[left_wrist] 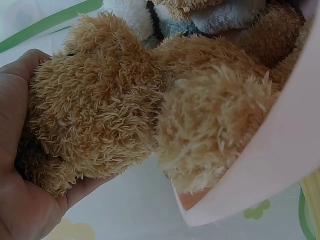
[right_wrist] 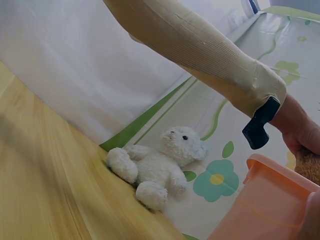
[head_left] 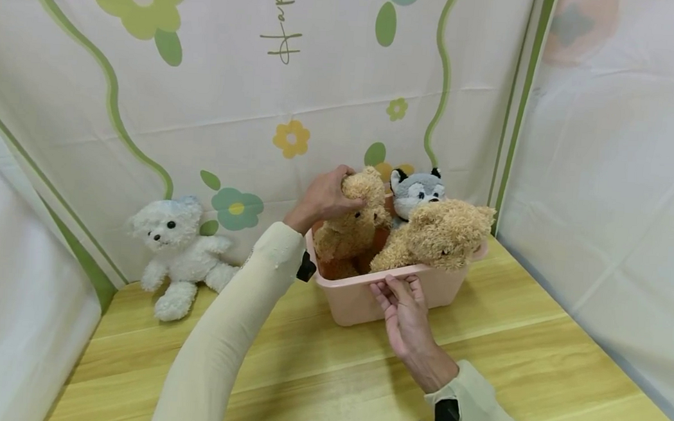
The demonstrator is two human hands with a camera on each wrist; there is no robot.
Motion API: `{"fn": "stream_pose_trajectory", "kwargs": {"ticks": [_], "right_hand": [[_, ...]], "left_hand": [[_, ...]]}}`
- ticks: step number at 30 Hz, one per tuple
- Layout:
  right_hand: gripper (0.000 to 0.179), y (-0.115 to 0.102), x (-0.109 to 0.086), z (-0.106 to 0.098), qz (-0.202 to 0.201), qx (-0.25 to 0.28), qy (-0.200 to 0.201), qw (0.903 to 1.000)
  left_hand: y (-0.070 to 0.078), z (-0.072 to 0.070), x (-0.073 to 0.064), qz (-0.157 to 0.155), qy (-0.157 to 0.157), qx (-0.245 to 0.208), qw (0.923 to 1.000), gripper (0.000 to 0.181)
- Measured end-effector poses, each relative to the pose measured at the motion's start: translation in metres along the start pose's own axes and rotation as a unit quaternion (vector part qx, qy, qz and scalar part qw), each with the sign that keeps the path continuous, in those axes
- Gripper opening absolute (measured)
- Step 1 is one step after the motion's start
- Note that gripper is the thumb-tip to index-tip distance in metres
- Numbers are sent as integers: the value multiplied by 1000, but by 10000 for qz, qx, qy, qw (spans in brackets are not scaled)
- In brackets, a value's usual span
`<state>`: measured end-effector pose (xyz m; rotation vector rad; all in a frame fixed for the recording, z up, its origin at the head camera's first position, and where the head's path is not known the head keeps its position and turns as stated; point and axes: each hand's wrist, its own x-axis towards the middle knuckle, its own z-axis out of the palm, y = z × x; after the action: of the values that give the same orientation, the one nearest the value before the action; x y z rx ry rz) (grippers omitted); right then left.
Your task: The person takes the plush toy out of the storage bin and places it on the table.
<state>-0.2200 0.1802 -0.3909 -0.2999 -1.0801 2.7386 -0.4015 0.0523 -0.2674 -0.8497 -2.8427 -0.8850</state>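
My left hand [head_left: 327, 196] grips a curly tan teddy bear [head_left: 347, 234] by the head, at the left end of a pink plastic bin [head_left: 360, 303]. In the left wrist view, thumb and fingers wrap the head of this teddy bear [left_wrist: 95, 105], whose body sits inside the bin wall [left_wrist: 265, 160]. My right hand [head_left: 407, 318] pinches the bin's front rim. A second tan teddy bear [head_left: 448, 233] leans over that rim on the right. Behind it a grey and white husky plush [head_left: 419, 193] shows its head; its lower body is hidden.
A white plush bear [head_left: 181, 246] sits on the wooden table [head_left: 315, 376] at the left, against the printed backdrop [head_left: 332, 94]. White fabric walls [head_left: 618, 157] close in both sides.
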Motion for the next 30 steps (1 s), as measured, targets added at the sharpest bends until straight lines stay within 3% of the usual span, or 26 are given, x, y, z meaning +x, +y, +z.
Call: {"fn": "stream_pose_trajectory", "kwargs": {"ticks": [16, 30], "right_hand": [[9, 0, 0, 0, -8, 33, 2, 10000], [11, 0, 1, 0, -23, 87, 23, 10000]], "left_hand": [[5, -14, 0, 168, 106, -19, 9998, 60], [7, -53, -6, 414, 576, -452, 9965, 56]]}}
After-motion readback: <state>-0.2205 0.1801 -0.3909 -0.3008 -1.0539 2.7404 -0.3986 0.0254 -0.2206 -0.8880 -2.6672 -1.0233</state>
